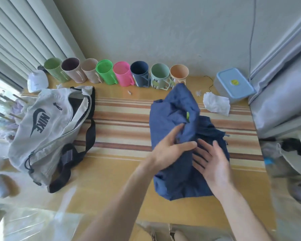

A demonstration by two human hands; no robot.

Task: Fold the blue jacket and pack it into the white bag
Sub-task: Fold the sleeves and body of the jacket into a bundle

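Note:
The blue jacket (174,108) lies bunched and partly folded on the right half of the table, one end reaching up toward the mugs. My left hand (170,146) rests on its middle with fingers stretched out across the fabric. My right hand (210,160) lies flat on the jacket just to the right, fingers spread. The white bag (47,126), with dark straps and a dark logo, lies on the table's left side, its zip opening showing a dark inside.
A row of several coloured mugs (122,73) lines the wall at the back. A blue-lidded box (235,84) and a crumpled white tissue (215,103) sit at the back right. A striped mat (122,122) covers the table's middle. A small white device (36,82) stands back left.

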